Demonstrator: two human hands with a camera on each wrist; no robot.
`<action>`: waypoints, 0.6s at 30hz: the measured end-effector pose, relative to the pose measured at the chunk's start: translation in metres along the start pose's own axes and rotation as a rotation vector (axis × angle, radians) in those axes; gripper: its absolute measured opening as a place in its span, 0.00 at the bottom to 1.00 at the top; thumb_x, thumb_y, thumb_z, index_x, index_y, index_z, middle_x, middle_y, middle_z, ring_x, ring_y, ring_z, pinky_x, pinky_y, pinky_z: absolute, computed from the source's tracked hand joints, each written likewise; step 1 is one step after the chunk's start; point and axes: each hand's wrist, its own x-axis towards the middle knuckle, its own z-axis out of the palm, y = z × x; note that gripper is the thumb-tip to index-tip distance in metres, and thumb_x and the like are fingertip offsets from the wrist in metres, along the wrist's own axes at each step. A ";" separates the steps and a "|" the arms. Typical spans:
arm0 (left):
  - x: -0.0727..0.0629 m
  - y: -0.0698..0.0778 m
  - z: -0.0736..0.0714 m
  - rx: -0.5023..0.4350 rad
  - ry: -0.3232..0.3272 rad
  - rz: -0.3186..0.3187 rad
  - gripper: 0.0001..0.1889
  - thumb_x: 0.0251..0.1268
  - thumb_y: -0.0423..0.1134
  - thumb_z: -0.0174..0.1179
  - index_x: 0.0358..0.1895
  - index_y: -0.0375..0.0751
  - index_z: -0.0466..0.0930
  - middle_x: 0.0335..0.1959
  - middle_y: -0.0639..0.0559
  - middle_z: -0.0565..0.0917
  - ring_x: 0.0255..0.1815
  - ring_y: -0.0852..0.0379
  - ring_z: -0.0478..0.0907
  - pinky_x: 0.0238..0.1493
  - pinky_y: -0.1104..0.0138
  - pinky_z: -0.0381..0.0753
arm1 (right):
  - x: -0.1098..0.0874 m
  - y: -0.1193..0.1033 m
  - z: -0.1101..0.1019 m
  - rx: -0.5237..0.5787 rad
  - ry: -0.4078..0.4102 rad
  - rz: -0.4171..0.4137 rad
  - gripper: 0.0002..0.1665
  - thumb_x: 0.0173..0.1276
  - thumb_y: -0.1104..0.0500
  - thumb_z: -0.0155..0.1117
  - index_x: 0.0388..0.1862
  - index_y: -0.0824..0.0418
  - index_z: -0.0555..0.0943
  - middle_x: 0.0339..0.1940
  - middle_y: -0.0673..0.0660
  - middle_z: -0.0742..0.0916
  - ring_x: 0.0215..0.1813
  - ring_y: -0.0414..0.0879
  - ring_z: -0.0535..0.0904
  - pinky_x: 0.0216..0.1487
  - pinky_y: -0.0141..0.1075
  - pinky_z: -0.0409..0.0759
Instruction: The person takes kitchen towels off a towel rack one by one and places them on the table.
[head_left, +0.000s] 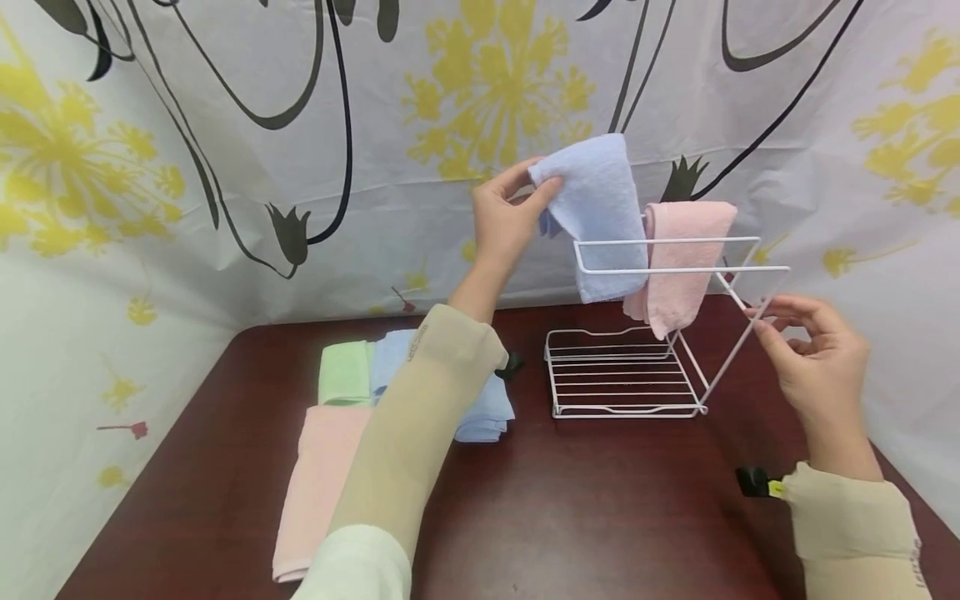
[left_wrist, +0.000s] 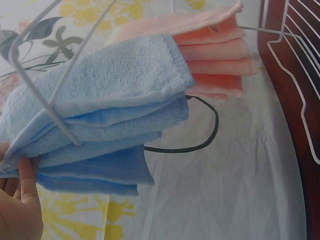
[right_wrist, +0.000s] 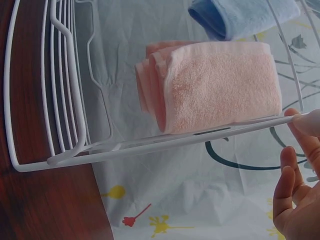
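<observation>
My left hand (head_left: pixel 504 218) pinches the near-left corner of a folded light blue towel (head_left: pixel 600 187). This towel hangs over the upper part of a white wire rack (head_left: pixel 750 269), its lower end behind the front top rail. Beside it on the right, a folded pink towel (head_left: pixel 686 258) drapes over the rack. My right hand (head_left: pixel 821 354) pinches the rack's slanted right side post between thumb and fingers. In the left wrist view, the blue towel (left_wrist: pixel 125 65) shows several layered folds. The right wrist view shows the pink towel (right_wrist: pixel 225 87) and fingertips (right_wrist: pixel 295 120) on the wire.
Left on the dark red-brown table (head_left: pixel 585 508) lie a folded green towel (head_left: pixel 345 372), a pink towel (head_left: pixel 330 467) and blue towels (head_left: pixel 487 412), partly covered by my left forearm. The rack's wire base (head_left: pixel 555 413) rests on the table. A flower-patterned curtain (head_left: pixel 390 208) stands behind.
</observation>
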 end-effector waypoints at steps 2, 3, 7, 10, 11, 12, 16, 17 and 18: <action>0.000 0.001 -0.003 -0.005 0.012 0.015 0.17 0.58 0.28 0.70 0.52 0.30 0.84 0.48 0.37 0.87 0.39 0.47 0.89 0.42 0.65 0.88 | 0.000 0.000 0.000 -0.051 0.001 -0.004 0.19 0.58 0.81 0.62 0.50 0.75 0.81 0.33 0.39 0.89 0.37 0.34 0.78 0.26 0.19 0.72; 0.000 0.002 -0.005 -0.008 0.017 0.021 0.17 0.58 0.28 0.70 0.52 0.30 0.84 0.48 0.37 0.87 0.39 0.47 0.89 0.43 0.65 0.87 | 0.000 0.000 -0.001 -0.071 0.002 -0.006 0.19 0.59 0.80 0.62 0.50 0.76 0.81 0.33 0.38 0.88 0.37 0.33 0.78 0.26 0.19 0.71; -0.002 0.008 -0.015 -0.056 0.037 0.034 0.18 0.58 0.28 0.69 0.53 0.29 0.83 0.50 0.36 0.87 0.39 0.51 0.88 0.45 0.65 0.87 | 0.000 0.000 0.001 -0.063 0.002 -0.005 0.19 0.59 0.80 0.62 0.50 0.77 0.81 0.33 0.38 0.89 0.36 0.34 0.78 0.25 0.19 0.70; -0.005 0.013 -0.022 -0.116 0.059 0.041 0.18 0.58 0.26 0.69 0.53 0.27 0.82 0.50 0.36 0.86 0.39 0.55 0.87 0.47 0.64 0.87 | 0.000 0.001 0.002 -0.008 0.003 0.004 0.18 0.59 0.80 0.62 0.49 0.75 0.82 0.33 0.41 0.90 0.36 0.35 0.78 0.22 0.20 0.68; -0.006 0.014 -0.024 -0.134 0.067 0.045 0.18 0.58 0.26 0.68 0.53 0.27 0.82 0.50 0.35 0.86 0.39 0.57 0.87 0.47 0.63 0.87 | 0.000 0.001 0.002 0.003 0.005 0.008 0.18 0.59 0.80 0.62 0.49 0.74 0.82 0.33 0.41 0.90 0.36 0.35 0.78 0.22 0.20 0.67; -0.007 0.016 -0.026 -0.155 0.071 0.050 0.18 0.58 0.25 0.68 0.53 0.26 0.82 0.50 0.35 0.86 0.38 0.57 0.87 0.47 0.63 0.87 | 0.000 0.001 0.002 0.010 0.006 0.010 0.18 0.59 0.80 0.62 0.49 0.74 0.82 0.33 0.41 0.90 0.35 0.35 0.78 0.21 0.20 0.67; -0.011 0.019 -0.034 -0.197 0.075 0.067 0.18 0.59 0.23 0.67 0.54 0.24 0.81 0.50 0.34 0.86 0.36 0.60 0.86 0.47 0.60 0.87 | 0.000 0.000 0.002 0.037 0.012 0.015 0.18 0.59 0.80 0.62 0.49 0.74 0.82 0.33 0.42 0.90 0.35 0.35 0.79 0.22 0.20 0.68; -0.012 0.020 -0.036 -0.201 0.075 0.072 0.18 0.59 0.23 0.67 0.54 0.24 0.81 0.49 0.34 0.86 0.36 0.60 0.86 0.47 0.60 0.87 | 0.000 0.000 0.002 0.040 0.012 0.015 0.18 0.59 0.80 0.62 0.49 0.75 0.82 0.33 0.42 0.90 0.35 0.35 0.79 0.22 0.20 0.69; -0.013 0.020 -0.039 -0.201 0.075 0.080 0.18 0.59 0.23 0.67 0.54 0.24 0.81 0.49 0.34 0.86 0.36 0.61 0.86 0.47 0.60 0.87 | 0.000 0.000 0.002 0.037 0.011 0.013 0.18 0.59 0.80 0.62 0.49 0.75 0.82 0.33 0.42 0.90 0.35 0.35 0.79 0.23 0.19 0.69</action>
